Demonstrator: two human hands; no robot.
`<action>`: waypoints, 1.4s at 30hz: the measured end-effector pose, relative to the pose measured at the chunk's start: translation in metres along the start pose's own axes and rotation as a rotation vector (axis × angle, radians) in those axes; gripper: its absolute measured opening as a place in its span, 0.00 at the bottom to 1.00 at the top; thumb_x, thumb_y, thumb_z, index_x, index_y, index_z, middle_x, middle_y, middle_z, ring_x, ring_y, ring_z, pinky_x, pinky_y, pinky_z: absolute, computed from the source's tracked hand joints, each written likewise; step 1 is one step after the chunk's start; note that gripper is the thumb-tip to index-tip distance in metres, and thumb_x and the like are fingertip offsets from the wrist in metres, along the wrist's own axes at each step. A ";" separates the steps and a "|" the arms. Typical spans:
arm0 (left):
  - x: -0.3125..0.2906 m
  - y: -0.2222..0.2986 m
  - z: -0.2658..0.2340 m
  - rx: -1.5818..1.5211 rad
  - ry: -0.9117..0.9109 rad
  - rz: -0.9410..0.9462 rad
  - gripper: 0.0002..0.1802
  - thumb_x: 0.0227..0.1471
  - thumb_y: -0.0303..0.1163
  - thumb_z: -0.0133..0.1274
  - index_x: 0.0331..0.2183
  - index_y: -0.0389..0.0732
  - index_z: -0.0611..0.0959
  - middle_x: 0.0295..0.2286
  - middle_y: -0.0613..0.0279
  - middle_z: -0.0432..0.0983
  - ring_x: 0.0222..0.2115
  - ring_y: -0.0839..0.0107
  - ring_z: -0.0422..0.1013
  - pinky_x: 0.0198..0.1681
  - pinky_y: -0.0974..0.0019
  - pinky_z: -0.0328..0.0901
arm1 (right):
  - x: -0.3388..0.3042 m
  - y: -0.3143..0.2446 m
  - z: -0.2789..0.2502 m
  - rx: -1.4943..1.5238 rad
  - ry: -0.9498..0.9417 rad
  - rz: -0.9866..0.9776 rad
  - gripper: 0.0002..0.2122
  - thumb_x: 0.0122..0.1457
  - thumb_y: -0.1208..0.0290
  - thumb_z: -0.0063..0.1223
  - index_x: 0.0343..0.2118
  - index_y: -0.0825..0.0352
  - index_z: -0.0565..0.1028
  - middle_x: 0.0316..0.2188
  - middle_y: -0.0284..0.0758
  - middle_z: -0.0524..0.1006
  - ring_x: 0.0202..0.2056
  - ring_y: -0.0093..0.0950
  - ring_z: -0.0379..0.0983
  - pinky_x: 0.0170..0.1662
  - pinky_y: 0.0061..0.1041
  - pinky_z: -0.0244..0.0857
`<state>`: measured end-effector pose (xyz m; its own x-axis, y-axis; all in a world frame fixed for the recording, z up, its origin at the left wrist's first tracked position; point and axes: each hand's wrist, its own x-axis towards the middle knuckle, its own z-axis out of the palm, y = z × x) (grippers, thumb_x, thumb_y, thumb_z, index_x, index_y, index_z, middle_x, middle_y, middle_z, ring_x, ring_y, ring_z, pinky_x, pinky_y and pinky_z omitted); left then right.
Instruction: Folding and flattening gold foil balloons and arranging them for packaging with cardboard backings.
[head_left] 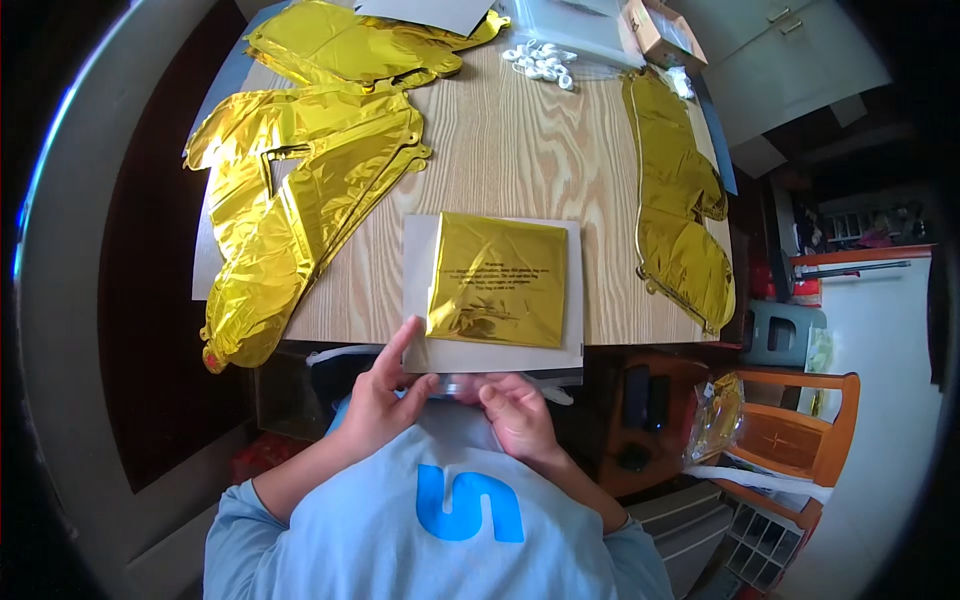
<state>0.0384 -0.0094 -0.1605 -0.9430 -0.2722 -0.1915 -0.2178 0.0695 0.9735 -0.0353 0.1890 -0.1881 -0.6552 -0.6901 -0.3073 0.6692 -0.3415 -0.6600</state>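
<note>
A folded gold foil balloon lies flat inside a clear printed bag, on top of a grey card at the table's near edge. My left hand is at the card's near left corner, its index finger stretched along the card's left edge. Its thumb presses on the bag's clear plastic flap, which hangs toward me. On the other side, my right hand has its fingers curled round the same flap, thumb on top. Part of the flap is hidden by my fingers.
Flat gold foil balloons lie at the left, far left and right of the wooden table. White ribbon coils and a small wooden box are at the back. A chair stands right.
</note>
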 end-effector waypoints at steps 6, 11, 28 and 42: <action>0.004 0.020 -0.007 0.469 0.073 0.122 0.48 0.49 0.29 0.66 0.67 0.39 0.61 0.22 0.59 0.81 0.22 0.68 0.78 0.28 0.66 0.71 | 0.019 -0.001 0.016 -0.184 0.017 0.061 0.13 0.70 0.70 0.50 0.52 0.70 0.77 0.45 0.38 0.81 0.46 0.28 0.78 0.50 0.28 0.73; 0.012 0.026 -0.014 0.532 0.206 0.241 0.48 0.42 0.31 0.70 0.64 0.40 0.68 0.19 0.63 0.76 0.16 0.66 0.72 0.22 0.64 0.66 | 0.015 -0.003 0.021 -0.237 0.061 0.117 0.13 0.71 0.68 0.49 0.51 0.69 0.76 0.41 0.37 0.81 0.43 0.28 0.78 0.47 0.28 0.73; 0.069 0.041 0.022 0.907 -0.242 0.849 0.40 0.44 0.46 0.66 0.59 0.47 0.75 0.61 0.53 0.65 0.65 0.47 0.57 0.66 0.37 0.52 | -0.003 0.004 -0.007 -0.028 0.189 -0.140 0.14 0.73 0.69 0.40 0.47 0.74 0.75 0.43 0.43 0.80 0.44 0.32 0.78 0.51 0.32 0.72; 0.066 0.030 0.031 0.875 -0.231 0.706 0.39 0.46 0.36 0.66 0.61 0.45 0.74 0.62 0.54 0.66 0.67 0.47 0.55 0.68 0.36 0.45 | -0.004 -0.001 -0.012 -0.194 0.129 -0.087 0.15 0.74 0.66 0.40 0.47 0.72 0.75 0.42 0.41 0.81 0.39 0.29 0.79 0.43 0.26 0.72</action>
<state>-0.0381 0.0048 -0.1475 -0.9285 0.2692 0.2559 0.3629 0.8043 0.4705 -0.0379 0.1996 -0.1948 -0.7555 -0.5717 -0.3201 0.5363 -0.2590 -0.8033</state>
